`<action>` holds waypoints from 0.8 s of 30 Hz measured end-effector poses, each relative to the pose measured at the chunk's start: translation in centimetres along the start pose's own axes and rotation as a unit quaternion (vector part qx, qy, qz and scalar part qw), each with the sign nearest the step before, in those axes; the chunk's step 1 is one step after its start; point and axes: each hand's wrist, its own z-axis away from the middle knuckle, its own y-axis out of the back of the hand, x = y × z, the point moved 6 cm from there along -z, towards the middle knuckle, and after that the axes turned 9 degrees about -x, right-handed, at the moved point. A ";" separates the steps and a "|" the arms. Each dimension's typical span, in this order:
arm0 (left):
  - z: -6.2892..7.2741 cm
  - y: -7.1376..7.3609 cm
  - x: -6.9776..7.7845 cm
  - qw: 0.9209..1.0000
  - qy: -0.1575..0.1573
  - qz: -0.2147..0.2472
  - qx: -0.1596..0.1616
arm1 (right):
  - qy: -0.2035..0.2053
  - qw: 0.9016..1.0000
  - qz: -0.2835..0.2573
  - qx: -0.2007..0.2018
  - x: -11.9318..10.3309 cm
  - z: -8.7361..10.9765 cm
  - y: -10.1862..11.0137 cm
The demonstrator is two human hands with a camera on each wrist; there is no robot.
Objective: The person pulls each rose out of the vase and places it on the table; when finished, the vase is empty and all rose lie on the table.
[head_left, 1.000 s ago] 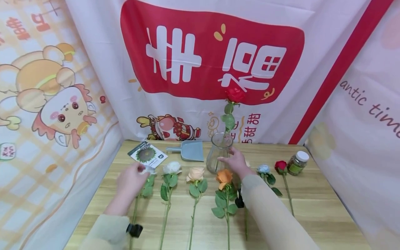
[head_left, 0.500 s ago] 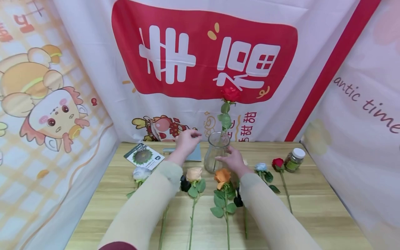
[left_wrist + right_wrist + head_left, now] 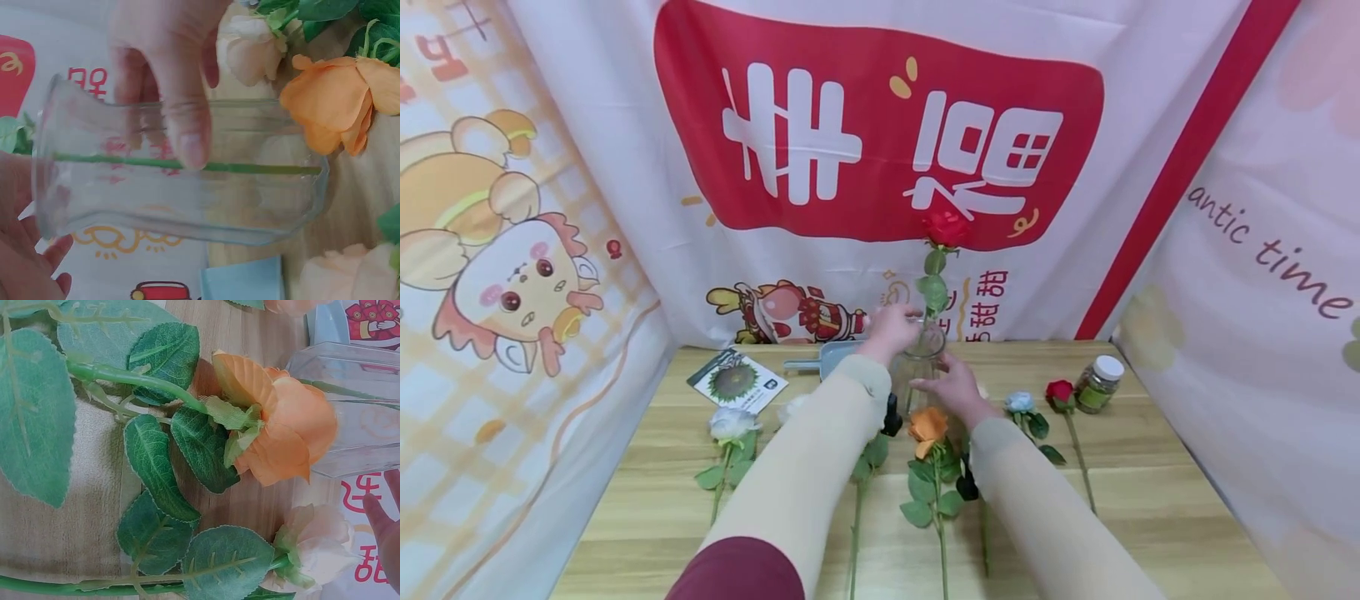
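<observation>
A clear glass vase stands upright near the back of the table, with one red rose rising out of it. Through the glass, the rose's green stem reaches down to the base. My right hand grips the vase from the right, its thumb lying over the front. At the mouth, my left hand is beside the rim and stem with its fingers loosely bent; whether it touches either is unclear. Just in front of the vase lies an orange rose.
Left of the orange rose are a pale blue-white rose and others partly behind my left sleeve. A light blue rose, a dark red rose and a lidded jar are on the right. Behind are a picture card and a blue dustpan.
My left hand has left the pale blue-white rose at the left and moved rightward, past the dustpan, to the vase mouth. The right hand stays on the vase. The view has shifted slightly.
</observation>
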 end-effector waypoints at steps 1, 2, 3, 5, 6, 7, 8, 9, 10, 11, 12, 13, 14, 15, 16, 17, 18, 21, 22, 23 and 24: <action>0.0 -0.3 0.1 1.000 0.001 0.002 -0.006 | 0.001 1.000 -0.001 -0.001 0.0 0.0 0.0; 0.1 -0.5 0.2 1.000 0.003 0.008 -0.010 | 0.002 1.000 -0.002 -0.002 0.0 0.0 -0.1; 0.1 -0.7 0.3 1.000 0.004 0.015 -0.012 | 0.002 1.000 -0.003 -0.002 0.1 0.0 -0.1; 0.2 -1.0 0.4 1.000 0.001 0.030 -0.011 | 0.001 1.000 -0.004 -0.001 0.1 0.0 -0.1; 0.1 -1.1 0.4 0.999 0.000 0.036 -0.010 | 0.000 1.000 -0.005 -0.001 0.1 0.0 -0.1; 0.1 -1.2 0.4 0.999 -0.001 0.040 -0.009 | 0.000 1.000 -0.006 -0.001 0.1 0.1 -0.1; 0.1 -1.3 0.3 0.999 0.001 0.040 -0.007 | -0.002 1.000 -0.007 0.000 0.1 0.1 -0.1; 0.0 -1.4 0.2 0.999 0.001 0.042 -0.003 | -0.003 1.000 -0.008 0.000 0.0 0.1 -0.1; -0.1 -1.4 0.1 0.999 0.003 0.047 0.003 | -0.004 1.000 -0.010 -0.001 0.0 0.1 -0.1; -0.1 -1.3 0.0 0.998 0.004 0.055 0.010 | -0.003 1.000 -0.011 -0.003 -0.1 0.2 -0.2; -0.1 -1.2 -0.1 0.998 0.004 0.066 0.018 | -0.004 1.000 -0.011 -0.004 -0.1 0.2 -0.2; 0.0 -1.1 -0.2 0.997 0.003 0.075 0.029 | -0.004 1.000 -0.011 -0.005 -0.2 0.2 -0.2; 0.0 -0.9 -0.3 0.995 -0.001 0.091 0.040 | -0.004 1.000 -0.011 -0.006 -0.2 0.2 -0.3; 0.1 -0.6 -0.3 0.993 -0.007 0.105 0.051 | -0.005 1.000 -0.011 -0.006 -0.2 0.2 -0.3; 0.1 -0.4 -0.4 0.991 -0.012 0.115 0.060 | -0.007 1.000 -0.010 -0.004 -0.2 0.2 -0.2; 0.2 -0.2 -0.6 0.990 -0.016 0.126 0.068 | -0.006 1.000 -0.009 -0.002 -0.2 0.2 -0.2; 0.2 0.1 -0.8 0.988 -0.019 0.136 0.076 | -0.008 1.000 -0.008 0.001 -0.1 0.2 -0.1; 0.7 1.2 -1.3 0.981 -0.027 0.167 0.094 | -0.007 1.000 -0.010 0.005 -0.1 0.2 0.0; 0.9 1.7 -1.4 0.978 -0.030 0.180 0.101 | -0.004 1.000 -0.009 0.005 -0.1 0.2 0.0; 1.1 2.3 -1.5 0.974 -0.034 0.195 0.106 | -0.001 1.000 -0.010 0.005 -0.1 0.3 0.0; 1.3 2.9 -1.5 0.970 -0.041 0.210 0.114 | 0.000 1.000 -0.011 0.005 -0.1 0.3 0.0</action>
